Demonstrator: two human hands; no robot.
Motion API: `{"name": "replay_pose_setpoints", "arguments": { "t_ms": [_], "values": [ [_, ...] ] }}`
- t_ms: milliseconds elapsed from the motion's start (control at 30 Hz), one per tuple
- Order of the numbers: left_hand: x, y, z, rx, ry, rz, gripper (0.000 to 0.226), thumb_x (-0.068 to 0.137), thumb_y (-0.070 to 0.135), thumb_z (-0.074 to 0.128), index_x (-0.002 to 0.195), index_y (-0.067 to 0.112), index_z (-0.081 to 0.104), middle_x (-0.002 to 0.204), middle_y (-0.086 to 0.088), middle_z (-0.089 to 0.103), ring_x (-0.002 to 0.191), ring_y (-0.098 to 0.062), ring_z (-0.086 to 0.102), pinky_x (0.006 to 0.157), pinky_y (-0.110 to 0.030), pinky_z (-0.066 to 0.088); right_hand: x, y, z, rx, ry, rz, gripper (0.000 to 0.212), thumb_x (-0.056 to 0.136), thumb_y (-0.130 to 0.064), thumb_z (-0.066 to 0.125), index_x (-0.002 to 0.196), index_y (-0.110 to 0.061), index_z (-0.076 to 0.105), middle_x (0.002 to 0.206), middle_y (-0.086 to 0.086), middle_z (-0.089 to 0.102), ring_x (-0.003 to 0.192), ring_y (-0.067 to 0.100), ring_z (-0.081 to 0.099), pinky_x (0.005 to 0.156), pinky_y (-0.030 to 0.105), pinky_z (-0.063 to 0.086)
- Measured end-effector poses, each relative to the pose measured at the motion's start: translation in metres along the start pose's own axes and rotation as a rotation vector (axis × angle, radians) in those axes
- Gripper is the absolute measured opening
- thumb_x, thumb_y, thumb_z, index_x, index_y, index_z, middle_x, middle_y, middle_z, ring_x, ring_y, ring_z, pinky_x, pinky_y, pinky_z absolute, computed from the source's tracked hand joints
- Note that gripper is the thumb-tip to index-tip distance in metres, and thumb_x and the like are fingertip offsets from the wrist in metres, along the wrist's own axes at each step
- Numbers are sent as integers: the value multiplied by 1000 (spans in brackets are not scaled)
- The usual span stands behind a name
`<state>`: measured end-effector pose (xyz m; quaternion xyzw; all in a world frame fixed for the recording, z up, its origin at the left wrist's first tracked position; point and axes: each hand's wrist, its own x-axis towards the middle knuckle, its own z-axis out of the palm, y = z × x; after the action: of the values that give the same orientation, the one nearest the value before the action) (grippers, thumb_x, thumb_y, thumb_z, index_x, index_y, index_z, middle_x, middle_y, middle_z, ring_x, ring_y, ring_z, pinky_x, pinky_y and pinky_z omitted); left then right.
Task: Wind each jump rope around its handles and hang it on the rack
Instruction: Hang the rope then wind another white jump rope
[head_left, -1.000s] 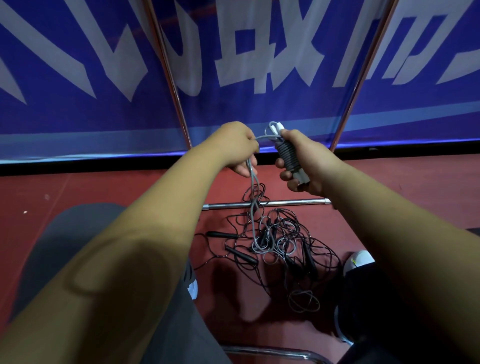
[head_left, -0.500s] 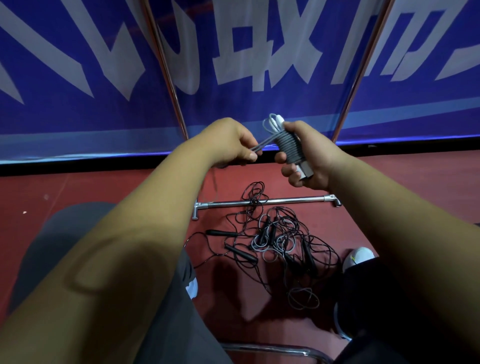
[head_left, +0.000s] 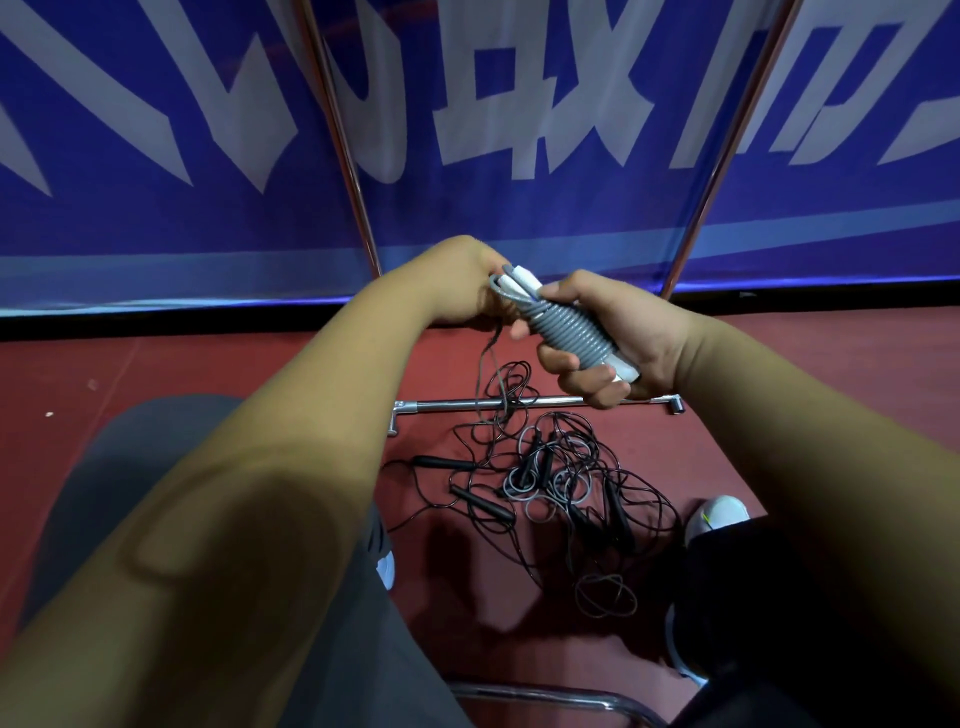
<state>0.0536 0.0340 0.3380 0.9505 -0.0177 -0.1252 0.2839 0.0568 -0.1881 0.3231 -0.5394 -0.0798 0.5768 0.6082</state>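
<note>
Since half a second ago, brought the left hand (head_left: 462, 283) in tight against the upper end of the handles (head_left: 522, 280) and laid more grey turns along them.

At centre frame, grips the paired white handles in the right hand (head_left: 628, 343), fingers curled under and thumb side over, slanting from upper left down to lower right. Probably held so to lock both handles together as one spool. Shows the grey jump rope (head_left: 569, 332) wound closely round them, coil beside coil, leaving white tips bare at both ends. Closes the left hand on the rope's free stretch at the top end, seemingly to keep tension and stop the coils slackening. Hides the exact finger placement behind the bundle. Lets the unwound remainder trail down toward the tangle of ropes (head_left: 561, 483) below, so looks close to finished but not yet tied off.

Below the hands, shows a dark red floor (head_left: 208, 364) strewn with loose black handles and thin cords, apparently waiting their turn. Just behind that heap, shows the rack (head_left: 340, 135): two slanted chrome poles running to the top edge, plus a foot bar (head_left: 447, 405) on the floor. Shows nothing hanging on the visible part.

Fills the upper half with a blue banner (head_left: 156, 218) bearing large white characters. Adds grey trousers (head_left: 130, 467) at lower left, a white shoe (head_left: 719, 514) at lower right, and a curved chrome tube (head_left: 545, 693) along the bottom edge, perhaps a chair.
</note>
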Motion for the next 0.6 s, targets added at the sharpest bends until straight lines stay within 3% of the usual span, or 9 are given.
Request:
{"name": "replay_pose_setpoints", "arguments": {
  "t_ms": [100, 200, 300, 433, 600],
  "values": [
    [-4, 5, -6, -173, 1, 36, 19, 84, 14, 79, 88, 32, 85, 85, 3, 80, 74, -5, 66, 72, -27, 54, -1, 3, 3, -90, -47, 61, 46, 98, -52, 48, 110, -17, 77, 73, 7, 54, 39, 11, 35, 44, 16, 20],
    [-9, 14, -9, -254, -24, 100, 14, 79, 16, 88, 88, 27, 85, 80, 4, 79, 71, -2, 67, 69, -20, 53, 1, 6, 4, -159, 1, 111, 35, 99, -48, 54, 104, -15, 66, 80, 10, 64, 42, 14, 42, 42, 15, 27],
    [-7, 17, -10, -210, 15, 140, 19, 78, 11, 86, 86, 27, 85, 78, 7, 78, 72, 0, 69, 69, -17, 52, 8, 10, -1, -217, 77, 124, 32, 105, -47, 56, 103, -16, 60, 81, 8, 59, 49, 15, 41, 43, 17, 27],
    [-2, 20, -5, -80, 38, 109, 22, 76, 10, 86, 86, 30, 85, 79, 13, 78, 78, -5, 72, 76, -28, 59, 17, 12, -10, -228, 311, 126, 35, 106, -53, 58, 119, -20, 58, 77, 5, 59, 54, 16, 46, 44, 19, 35],
    [2, 13, 1, 48, -20, 88, 28, 84, 15, 87, 106, 32, 83, 89, 14, 78, 86, -1, 71, 79, -26, 54, 22, 14, -18, -156, 498, 64, 41, 108, -55, 54, 121, -16, 53, 85, 9, 61, 55, 19, 54, 50, 26, 42]
  ]
}}
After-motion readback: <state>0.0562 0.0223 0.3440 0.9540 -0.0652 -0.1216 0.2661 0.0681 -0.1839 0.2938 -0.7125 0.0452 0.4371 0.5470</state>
